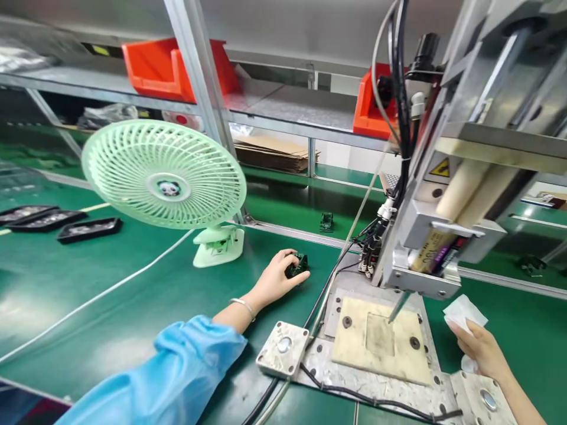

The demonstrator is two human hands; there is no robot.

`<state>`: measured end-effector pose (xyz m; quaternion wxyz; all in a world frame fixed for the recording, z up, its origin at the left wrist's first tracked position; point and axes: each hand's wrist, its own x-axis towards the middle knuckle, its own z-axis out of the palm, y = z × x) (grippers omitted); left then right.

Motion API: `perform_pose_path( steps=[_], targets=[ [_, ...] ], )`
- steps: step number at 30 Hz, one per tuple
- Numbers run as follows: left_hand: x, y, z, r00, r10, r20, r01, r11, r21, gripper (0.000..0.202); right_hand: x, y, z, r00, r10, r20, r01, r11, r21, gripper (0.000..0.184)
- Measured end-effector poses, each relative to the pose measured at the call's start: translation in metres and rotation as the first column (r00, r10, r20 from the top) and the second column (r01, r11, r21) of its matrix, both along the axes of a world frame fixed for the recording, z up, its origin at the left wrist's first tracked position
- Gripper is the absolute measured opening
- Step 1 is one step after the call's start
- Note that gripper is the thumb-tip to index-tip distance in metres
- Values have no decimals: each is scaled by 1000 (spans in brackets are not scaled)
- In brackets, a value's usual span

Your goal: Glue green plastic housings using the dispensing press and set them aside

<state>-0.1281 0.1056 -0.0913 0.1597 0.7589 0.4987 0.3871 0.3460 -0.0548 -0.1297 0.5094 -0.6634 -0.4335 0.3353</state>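
The left hand (277, 278) grasps a small dark electronic housing (300, 265), fingers curled over its far side and thumb along its near side, low over the green workbench (146, 295); a bracelet (243, 307) rings the wrist below a blue sleeve (177, 366). The right hand (481, 348) grasps a crumpled white wipe (465, 311), paper or cloth I cannot tell, to the right of the bench press (425, 277). Between the hands, the press's slim metal tip (400, 306) points down at a cream fixture plate (354, 336) with a rectangular recess. A silver button box (282, 349) sits near the left forearm, another button box (485, 399) beside the right one. Farther out, a mint-green fan (163, 171) with a panda badge stands left of the housing, and a similar dark part (326, 222) lies beyond the metal rail. Black trays (88, 230) lie far left; orange-red bins (155, 71) occupy the shelf (283, 106) above
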Motion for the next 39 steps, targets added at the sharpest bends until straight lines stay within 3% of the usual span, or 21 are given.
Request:
perform_pose_path(
  steps=[5, 14, 16, 19, 21, 22, 24, 26, 27, 29, 31, 37, 39],
  targets=[
    [-11, -13, -3, 997, -51, 64, 58, 992, -109, 32, -4, 1, 11, 993, 72, -98, -72, 997, -1, 63],
    [-11, -11, 2, 991, 7, 136, 26, 970, -240, 59, -6, 7, 15, 992, 60, -115, -61, 998, -12, 66],
    [-6, -14, 10, 978, 52, 201, 1, 967, -254, 69, -6, 8, 14, 991, 64, -114, -66, 998, -7, 65],
    [7, -30, 36, 896, 206, 394, -55, 931, -360, 80, -5, 8, 12, 992, 70, -109, -70, 998, 3, 64],
    [22, -49, 59, 831, 278, 482, 16, 854, -520, 80, -5, 8, 12, 991, 72, -109, -72, 997, 6, 63],
    [31, -61, 70, 828, 270, 491, 106, 785, -610, 79, -5, 8, 12, 991, 71, -110, -71, 997, 7, 63],
    [53, -85, 87, 852, 203, 483, 295, 576, -762, 75, -6, 8, 13, 991, 67, -112, -67, 998, 8, 64],
    [77, -105, 97, 861, 116, 496, 424, 377, -824, 70, -7, 8, 16, 991, 62, -115, -61, 998, 8, 65],
    [87, -113, 99, 859, 78, 506, 461, 311, -831, 68, -8, 8, 16, 991, 59, -117, -59, 998, 8, 66],
    [106, -120, 99, 859, 27, 512, 488, 261, -833, 66, -8, 9, 17, 991, 57, -125, -56, 998, 10, 67],
    [119, -121, 96, 864, -9, 503, 486, 273, -830, 65, -8, 10, 16, 989, 60, -133, -59, 998, 16, 66],
    [142, -104, 76, 825, -52, 563, 534, 399, -745, 73, -4, 11, 11, 989, 74, -131, -69, 997, 39, 60],
    [147, -100, 69, 820, -88, 566, 536, 464, -705, 79, -5, 11, 12, 990, 73, -123, -67, 996, 54, 58]
  ],
)
